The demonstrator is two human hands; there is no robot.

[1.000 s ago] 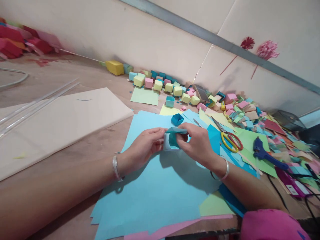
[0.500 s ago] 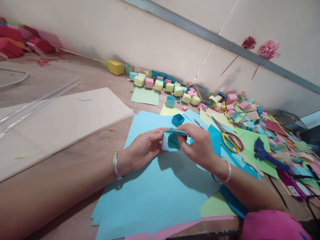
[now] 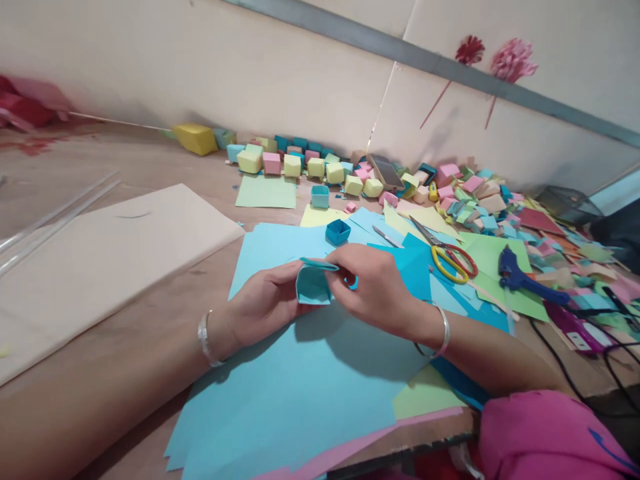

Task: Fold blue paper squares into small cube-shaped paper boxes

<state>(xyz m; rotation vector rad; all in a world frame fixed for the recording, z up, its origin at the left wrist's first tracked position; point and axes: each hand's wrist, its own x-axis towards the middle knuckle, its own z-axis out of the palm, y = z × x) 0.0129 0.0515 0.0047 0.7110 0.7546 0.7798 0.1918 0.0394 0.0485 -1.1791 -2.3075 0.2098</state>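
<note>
Both hands keep a pinching grip on the folded paper piece: left hand shut on its near side, right hand on its top flap. Since a second ago the flap has been pressed flatter, so the fold looks further closed. Piece is light blue, pocket-shaped, held just above the blue sheets on the desk; scissors lie to the right.

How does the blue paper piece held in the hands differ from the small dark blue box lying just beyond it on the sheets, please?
The light blue paper piece is pinched between the left hand and right hand, while the dark blue box sits free on the paper sheets. The held piece is paler and looks larger; the box is deeper blue. The held piece is still flat-walled and unfinished, the box a formed open-topped cube. Both are folded paper.
</note>
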